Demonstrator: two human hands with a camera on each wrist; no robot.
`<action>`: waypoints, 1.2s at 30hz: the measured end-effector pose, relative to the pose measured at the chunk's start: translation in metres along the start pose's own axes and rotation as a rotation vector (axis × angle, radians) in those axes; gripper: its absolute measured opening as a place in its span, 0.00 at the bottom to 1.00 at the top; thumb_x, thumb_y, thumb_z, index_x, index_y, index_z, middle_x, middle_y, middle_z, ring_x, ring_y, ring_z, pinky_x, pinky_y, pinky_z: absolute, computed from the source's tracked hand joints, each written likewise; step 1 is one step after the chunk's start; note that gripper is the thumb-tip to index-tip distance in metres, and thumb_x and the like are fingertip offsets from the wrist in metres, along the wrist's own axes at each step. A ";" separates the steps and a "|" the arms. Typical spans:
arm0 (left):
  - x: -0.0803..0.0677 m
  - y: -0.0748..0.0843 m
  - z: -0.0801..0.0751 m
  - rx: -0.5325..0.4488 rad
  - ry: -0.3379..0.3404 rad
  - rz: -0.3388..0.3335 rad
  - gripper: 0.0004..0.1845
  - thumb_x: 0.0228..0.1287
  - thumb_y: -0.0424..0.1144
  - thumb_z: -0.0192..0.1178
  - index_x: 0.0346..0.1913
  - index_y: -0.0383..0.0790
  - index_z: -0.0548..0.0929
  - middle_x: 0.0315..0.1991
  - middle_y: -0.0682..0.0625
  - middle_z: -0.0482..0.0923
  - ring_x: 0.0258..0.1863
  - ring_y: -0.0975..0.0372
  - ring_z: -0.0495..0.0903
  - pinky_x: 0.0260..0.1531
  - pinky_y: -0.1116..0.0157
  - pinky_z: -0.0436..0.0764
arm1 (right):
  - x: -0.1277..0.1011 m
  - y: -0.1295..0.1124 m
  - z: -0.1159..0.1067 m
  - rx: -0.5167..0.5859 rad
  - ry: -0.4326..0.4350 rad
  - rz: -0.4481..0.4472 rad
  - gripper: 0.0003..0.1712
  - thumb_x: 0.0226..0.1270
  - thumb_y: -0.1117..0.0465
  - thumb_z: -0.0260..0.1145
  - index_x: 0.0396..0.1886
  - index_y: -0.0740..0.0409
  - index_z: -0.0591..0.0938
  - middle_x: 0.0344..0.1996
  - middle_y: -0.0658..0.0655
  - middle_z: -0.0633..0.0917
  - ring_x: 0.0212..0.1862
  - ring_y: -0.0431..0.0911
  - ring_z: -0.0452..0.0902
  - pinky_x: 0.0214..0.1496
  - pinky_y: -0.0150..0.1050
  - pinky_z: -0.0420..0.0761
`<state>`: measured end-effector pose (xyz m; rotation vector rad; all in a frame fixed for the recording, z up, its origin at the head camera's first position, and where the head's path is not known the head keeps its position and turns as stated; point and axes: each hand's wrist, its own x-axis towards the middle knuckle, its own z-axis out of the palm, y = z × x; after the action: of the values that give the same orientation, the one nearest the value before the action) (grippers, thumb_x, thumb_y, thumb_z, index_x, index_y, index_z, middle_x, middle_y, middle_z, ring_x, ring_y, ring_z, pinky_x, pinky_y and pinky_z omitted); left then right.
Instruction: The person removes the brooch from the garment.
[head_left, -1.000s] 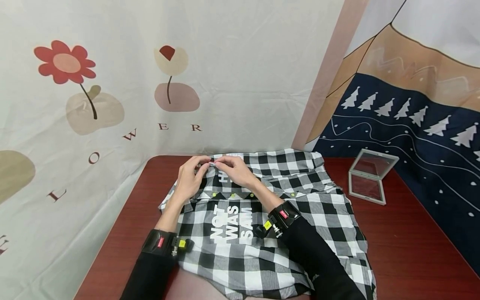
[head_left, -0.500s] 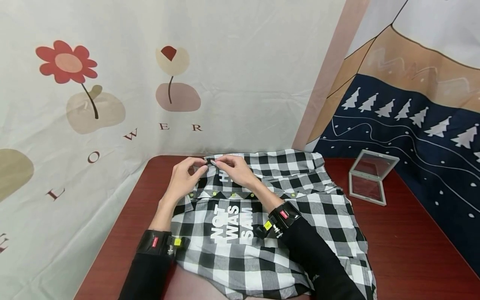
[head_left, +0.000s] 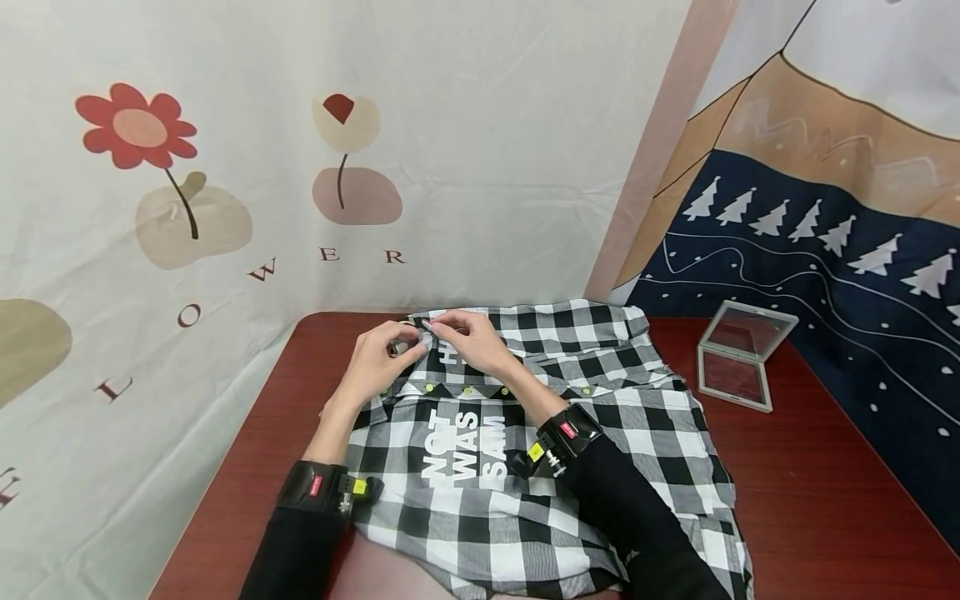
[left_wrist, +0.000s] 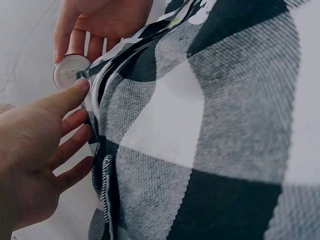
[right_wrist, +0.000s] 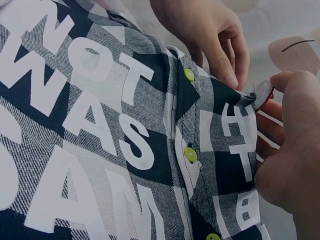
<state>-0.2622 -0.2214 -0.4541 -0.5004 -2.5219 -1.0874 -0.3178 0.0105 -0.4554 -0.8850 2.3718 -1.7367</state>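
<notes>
We are at a dark red table point(head_left: 810, 500) set into a corner, with a pale flower-printed cloth point(head_left: 225, 183) hung on the left and a cloth of white trees on navy point(head_left: 825, 250) on the right. Nearest to us, our two black sleeves come in over the lower hem of a black-and-white checked shirt point(head_left: 645, 433), which lies spread across the middle of the table with large white lettering on it and a row of small yellow-green buttons point(right_wrist: 189, 153) across it. Each wrist carries a black strap just above the cuff. Farther out, at the shirt's far edge, our hands meet. The left hand point(head_left: 372, 364) rests on the cloth there, its fingers curled and the forefinger tip pressed against the fabric edge right beside a round white disc point(left_wrist: 71, 72). The right hand point(head_left: 471, 337) pinches that edge, thumb and fingers bent round the disc and the bunched cloth, as the wrist views show. Off to the right, well apart from the shirt, a clear hinged case point(head_left: 742, 354) stands open on the table, near the navy cloth.
</notes>
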 end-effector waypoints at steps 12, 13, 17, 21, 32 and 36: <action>0.001 0.003 0.009 0.051 0.019 0.027 0.07 0.73 0.35 0.78 0.49 0.39 0.95 0.43 0.43 0.94 0.43 0.50 0.92 0.42 0.47 0.88 | 0.000 0.000 0.000 0.010 -0.004 -0.010 0.18 0.90 0.51 0.64 0.62 0.56 0.92 0.57 0.60 0.94 0.44 0.42 0.85 0.45 0.36 0.80; 0.001 0.004 0.009 0.054 0.022 0.024 0.07 0.73 0.35 0.78 0.49 0.39 0.95 0.43 0.43 0.94 0.43 0.51 0.91 0.42 0.48 0.87 | 0.000 0.000 0.000 0.012 -0.005 -0.009 0.18 0.90 0.51 0.65 0.62 0.56 0.92 0.57 0.60 0.94 0.43 0.42 0.85 0.45 0.36 0.80; 0.001 0.005 0.009 0.058 0.028 0.020 0.05 0.73 0.35 0.78 0.47 0.39 0.95 0.42 0.44 0.94 0.41 0.52 0.91 0.41 0.53 0.85 | 0.000 0.000 0.000 0.017 -0.005 -0.007 0.18 0.90 0.50 0.65 0.62 0.56 0.92 0.56 0.60 0.94 0.42 0.43 0.84 0.44 0.36 0.80; 0.001 0.004 0.008 0.059 0.033 0.025 0.04 0.74 0.35 0.77 0.46 0.38 0.95 0.42 0.43 0.95 0.39 0.53 0.90 0.41 0.50 0.85 | 0.000 -0.001 0.000 0.009 -0.006 -0.011 0.18 0.90 0.50 0.65 0.62 0.55 0.92 0.56 0.60 0.94 0.43 0.43 0.85 0.45 0.36 0.81; -0.001 0.002 0.004 0.079 0.031 0.021 0.03 0.76 0.35 0.75 0.46 0.38 0.95 0.41 0.43 0.93 0.39 0.52 0.89 0.41 0.53 0.85 | -0.001 -0.001 0.000 -0.037 -0.020 -0.004 0.18 0.88 0.49 0.67 0.63 0.53 0.92 0.59 0.58 0.94 0.52 0.45 0.92 0.52 0.35 0.88; 0.000 0.001 0.003 0.065 0.021 0.008 0.04 0.76 0.35 0.75 0.46 0.38 0.95 0.43 0.42 0.94 0.40 0.51 0.89 0.43 0.46 0.88 | 0.000 0.000 0.000 -0.049 -0.025 -0.031 0.17 0.88 0.50 0.68 0.62 0.53 0.92 0.59 0.57 0.94 0.52 0.46 0.92 0.53 0.36 0.89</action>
<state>-0.2619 -0.2181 -0.4554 -0.4776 -2.5257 -0.9989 -0.3178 0.0111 -0.4554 -0.9491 2.4072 -1.6753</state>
